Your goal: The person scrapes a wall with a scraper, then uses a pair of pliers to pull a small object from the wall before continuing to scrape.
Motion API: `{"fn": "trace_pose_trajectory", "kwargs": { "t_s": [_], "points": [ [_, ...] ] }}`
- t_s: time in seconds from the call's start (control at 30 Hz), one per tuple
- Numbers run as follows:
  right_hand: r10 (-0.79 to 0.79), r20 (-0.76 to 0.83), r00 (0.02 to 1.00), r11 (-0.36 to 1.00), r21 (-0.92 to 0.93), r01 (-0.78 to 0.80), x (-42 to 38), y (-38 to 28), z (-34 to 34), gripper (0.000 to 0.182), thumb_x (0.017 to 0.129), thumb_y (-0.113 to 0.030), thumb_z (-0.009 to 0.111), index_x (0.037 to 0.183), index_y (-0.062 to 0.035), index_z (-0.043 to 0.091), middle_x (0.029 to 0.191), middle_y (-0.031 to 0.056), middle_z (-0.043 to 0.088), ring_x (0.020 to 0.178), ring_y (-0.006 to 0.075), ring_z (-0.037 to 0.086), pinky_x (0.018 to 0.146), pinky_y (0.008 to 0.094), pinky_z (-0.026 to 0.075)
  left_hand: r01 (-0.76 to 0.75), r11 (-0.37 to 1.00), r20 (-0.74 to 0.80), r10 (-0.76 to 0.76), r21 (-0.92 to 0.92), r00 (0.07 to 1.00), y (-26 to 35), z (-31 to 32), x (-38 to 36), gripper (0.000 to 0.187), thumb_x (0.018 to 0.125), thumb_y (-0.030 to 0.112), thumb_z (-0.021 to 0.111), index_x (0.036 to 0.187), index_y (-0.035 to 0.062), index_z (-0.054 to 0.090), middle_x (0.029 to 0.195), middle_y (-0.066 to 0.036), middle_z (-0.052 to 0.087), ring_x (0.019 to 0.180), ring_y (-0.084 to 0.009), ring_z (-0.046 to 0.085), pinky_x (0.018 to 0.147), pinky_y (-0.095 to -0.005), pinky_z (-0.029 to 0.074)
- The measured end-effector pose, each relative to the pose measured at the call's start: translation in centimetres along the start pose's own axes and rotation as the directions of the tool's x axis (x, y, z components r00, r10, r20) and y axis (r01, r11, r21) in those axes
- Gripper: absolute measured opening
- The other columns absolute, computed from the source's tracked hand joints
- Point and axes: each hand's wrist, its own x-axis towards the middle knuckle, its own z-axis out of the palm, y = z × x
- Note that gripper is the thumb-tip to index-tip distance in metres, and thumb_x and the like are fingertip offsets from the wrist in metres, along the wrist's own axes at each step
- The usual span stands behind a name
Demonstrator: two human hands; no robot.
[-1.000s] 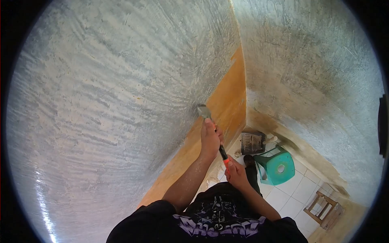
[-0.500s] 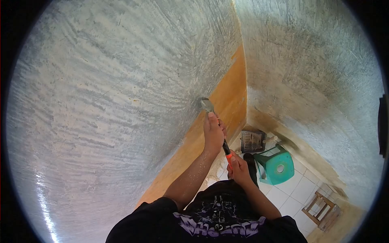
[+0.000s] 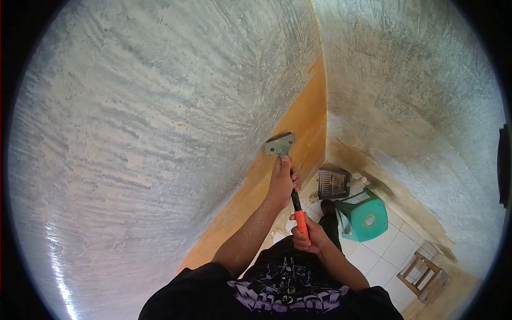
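Observation:
Both my hands hold a long-handled scraper [image 3: 280, 145] with a wide metal head, a black shaft and an orange grip. My left hand [image 3: 284, 178] is closed around the shaft just below the head. Lower down, my right hand [image 3: 312, 234] wraps the orange grip near its end. The scraper's blade lies at the orange-painted band [image 3: 298, 120] of the left wall, close to where it borders the grey scraped surface [image 3: 160, 128]. Pale dust specks my left forearm.
A green plastic stool [image 3: 368, 218] stands on the white tiled floor [image 3: 381, 242], right of my foot. Behind it is a dark slotted dustpan-like object [image 3: 333, 184]. A small wooden stool [image 3: 424, 277] is at lower right. The right wall [image 3: 405, 96] meets the left in a corner.
The scraper's head has turned flatter toward my view and shifted slightly right, onto the orange band. My right hand has moved down a little, showing more of the orange grip.

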Motion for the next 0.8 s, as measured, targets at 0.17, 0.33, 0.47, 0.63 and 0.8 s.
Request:
{"fn": "trace_pose_trajectory", "kwargs": {
  "t_s": [0.17, 0.33, 0.47, 0.63, 0.8],
  "points": [
    [-0.052, -0.044, 0.998, 0.998, 0.026, 0.054, 0.9, -0.4, 1.3, 0.048, 0.104, -0.055, 0.026, 0.125, -0.0182, 0.048, 0.053, -0.0014, 0.036, 0.036, 0.0086, 0.032, 0.037, 0.0255, 0.031, -0.035, 0.998, 0.034, 0.033, 0.056, 0.999, 0.4, 0.4, 1.6, 0.032, 0.104, 0.047, 0.04, 0.106, 0.0149, 0.04, 0.063, 0.002, 0.036, 0.046, -0.0085, 0.034, 0.044, -0.026, 0.033],
    [-0.041, -0.043, 0.998, 0.998, 0.045, 0.043, 0.6, 0.1, 1.1, 0.048, 0.104, -0.055, 0.026, 0.124, -0.0184, 0.049, 0.053, -0.0016, 0.036, 0.035, 0.0083, 0.031, 0.037, 0.0252, 0.03, -0.041, 0.996, -0.027, 0.043, 0.083, 0.999, -0.3, 0.5, 1.3, 0.03, 0.105, 0.045, 0.039, 0.106, 0.0147, 0.04, 0.06, 0.003, 0.034, 0.044, -0.0079, 0.032, 0.042, -0.0253, 0.03],
    [-0.035, -0.059, 0.998, 0.999, 0.023, 0.036, 0.6, 0.8, 0.6, 0.048, 0.104, -0.056, 0.026, 0.123, -0.0187, 0.049, 0.053, -0.0015, 0.036, 0.035, 0.0084, 0.031, 0.037, 0.0251, 0.03, -0.042, 0.995, -0.051, 0.046, 0.095, 0.998, -0.6, 0.0, 0.9, 0.029, 0.105, 0.043, 0.039, 0.107, 0.014, 0.04, 0.059, 0.003, 0.034, 0.043, -0.0079, 0.031, 0.041, -0.0256, 0.03],
    [-0.038, -0.056, 0.998, 0.999, 0.02, 0.039, 0.6, 0.3, 0.5, 0.048, 0.103, -0.056, 0.026, 0.124, -0.0187, 0.048, 0.053, -0.0014, 0.036, 0.035, 0.0086, 0.032, 0.037, 0.0252, 0.03, -0.071, 0.992, -0.068, 0.078, 0.105, 0.995, -0.7, 0.5, 1.1, 0.03, 0.105, 0.043, 0.038, 0.108, 0.0132, 0.041, 0.058, 0.002, 0.035, 0.043, -0.0081, 0.032, 0.04, -0.0258, 0.03],
    [-0.022, -0.054, 0.998, 1.0, 0.015, 0.022, 0.6, 1.0, 0.6, 0.048, 0.103, -0.056, 0.026, 0.124, -0.0186, 0.048, 0.053, -0.0015, 0.036, 0.035, 0.0087, 0.032, 0.037, 0.0252, 0.031, -0.068, 0.993, -0.077, 0.076, 0.1, 0.994, -0.4, 0.0, 0.8, 0.029, 0.105, 0.041, 0.038, 0.104, 0.0128, 0.041, 0.06, 0.002, 0.037, 0.042, -0.0079, 0.034, 0.039, -0.0261, 0.031]
  ]
}}
